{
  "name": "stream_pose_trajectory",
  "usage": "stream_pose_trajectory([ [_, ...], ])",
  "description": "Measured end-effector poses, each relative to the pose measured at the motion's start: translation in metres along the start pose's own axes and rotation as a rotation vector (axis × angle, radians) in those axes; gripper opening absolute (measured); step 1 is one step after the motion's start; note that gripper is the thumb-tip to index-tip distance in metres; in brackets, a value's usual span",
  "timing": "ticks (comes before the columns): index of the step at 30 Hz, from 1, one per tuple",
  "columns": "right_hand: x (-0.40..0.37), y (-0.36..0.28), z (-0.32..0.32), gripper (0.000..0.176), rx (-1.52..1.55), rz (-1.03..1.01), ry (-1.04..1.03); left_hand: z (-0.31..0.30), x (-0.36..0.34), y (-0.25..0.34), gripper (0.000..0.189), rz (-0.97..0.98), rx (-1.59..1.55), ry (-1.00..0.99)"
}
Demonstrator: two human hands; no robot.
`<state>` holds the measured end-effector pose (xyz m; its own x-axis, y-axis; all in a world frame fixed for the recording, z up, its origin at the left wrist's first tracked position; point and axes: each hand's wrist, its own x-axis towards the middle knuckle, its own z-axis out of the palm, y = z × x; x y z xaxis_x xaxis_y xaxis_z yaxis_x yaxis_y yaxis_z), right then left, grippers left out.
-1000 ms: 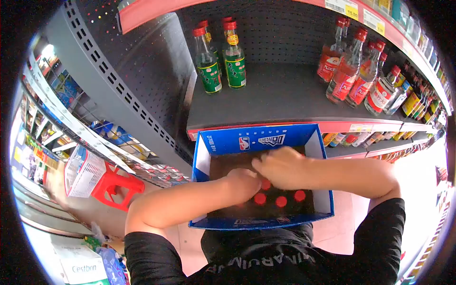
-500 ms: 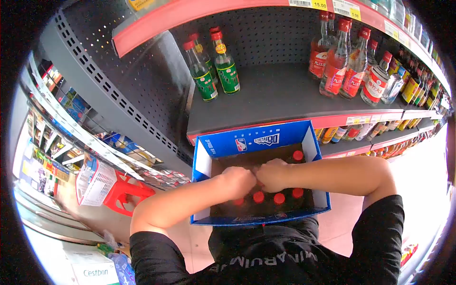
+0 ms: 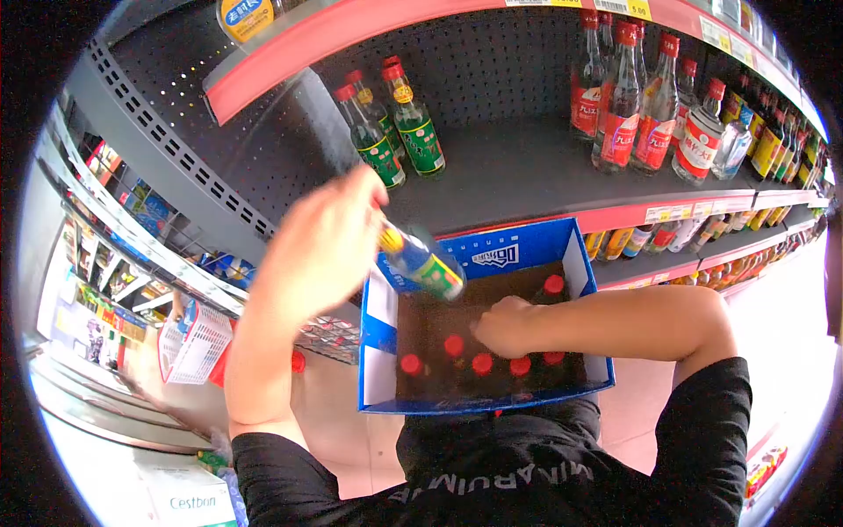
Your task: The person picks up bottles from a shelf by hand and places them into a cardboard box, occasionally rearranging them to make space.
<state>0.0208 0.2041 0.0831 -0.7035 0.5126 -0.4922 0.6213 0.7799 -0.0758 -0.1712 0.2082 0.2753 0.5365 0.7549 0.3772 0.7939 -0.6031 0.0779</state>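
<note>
My left hand (image 3: 329, 241) is raised above the blue cardboard box (image 3: 492, 255) and grips a green-labelled bottle (image 3: 423, 262) by its neck; the bottle is blurred and tilted, its base pointing right. My right hand (image 3: 502, 327) is down inside the box, closed around the top of a red-capped bottle. Several red caps (image 3: 481, 362) show in the box's near row and one (image 3: 553, 284) in the far right corner. Three matching green bottles (image 3: 414, 123) stand at the left of the dark shelf (image 3: 509, 176) behind the box.
Red-labelled clear bottles (image 3: 637, 105) stand at the shelf's right. More bottles (image 3: 667, 237) fill the lower shelf. A white basket (image 3: 195, 342) and red stool sit on the floor at left. A white carton (image 3: 189, 501) lies near my left side.
My left hand has come up out of the box with a green-labelled bottle, moving up and left. My right hand has stayed inside the box.
</note>
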Motion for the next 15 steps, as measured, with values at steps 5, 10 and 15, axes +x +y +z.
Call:
stream_pose_trajectory([
  [5,0.001,0.001,0.006,0.024,-0.01,-0.016,0.073,-0.037,0.03,-0.019,0.014,-0.037,0.116,0.144],
  [10,0.0,0.003,0.007,0.022,-0.009,-0.044,0.093,-0.031,0.064,-0.046,0.019,-0.02,0.238,0.142],
  [15,-0.004,0.001,0.003,0.023,0.021,-0.02,0.087,-0.009,0.088,-0.076,0.023,-0.207,0.231,0.018],
])
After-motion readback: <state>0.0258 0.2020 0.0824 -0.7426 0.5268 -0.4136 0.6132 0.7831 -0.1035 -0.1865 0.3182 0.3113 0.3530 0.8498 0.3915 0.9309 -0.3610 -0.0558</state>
